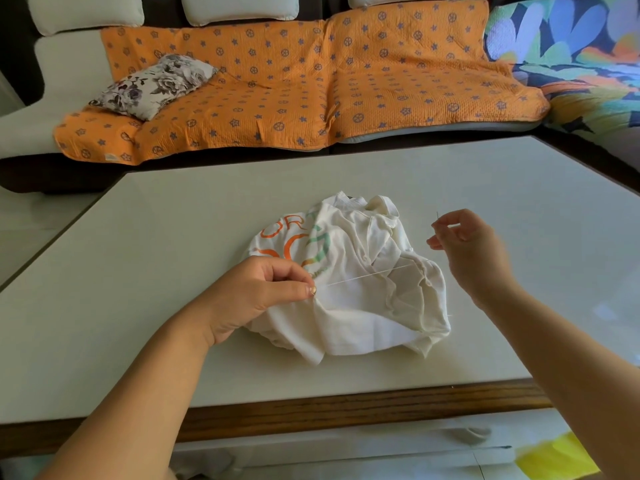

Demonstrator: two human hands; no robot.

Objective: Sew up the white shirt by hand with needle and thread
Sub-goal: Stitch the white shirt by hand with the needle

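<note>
Left forearm enters from the lower left corner and runs up and to the right, across the wooden front edge of the table [138,258]. Left hand [256,292] lies palm-down with its heel on the tabletop, at the left edge of the white shirt [360,306]. All fingers are curled in. Thumb and forefinger are closed narrowly on a small fold of the shirt's fabric, thumbnail facing up.

The shirt lies crumpled in a heap near the middle of the table, collar toward the far side. An orange and green print shows on its upper left part, just beyond the left hand's knuckles.

Thread [367,274] is a thin pale line starting just beside the pinched fold. It runs taut, rising slightly to the right across the shirt. It becomes too faint to follow before it reaches the right hand.

Right forearm enters from the lower right and slants up and to the left. Right hand [464,244] is raised to the right of the shirt, apart from it, wrist bent. Thumb and forefinger pinch the needle [437,215], whose fine tip sticks up above the fingertips. The other fingers are loosely curled toward the palm.

Background: a floral pillow [152,86] lies on an orange patterned cover [311,81] over a sofa behind the table. A multicoloured blanket [571,46] is at the far right.
</note>
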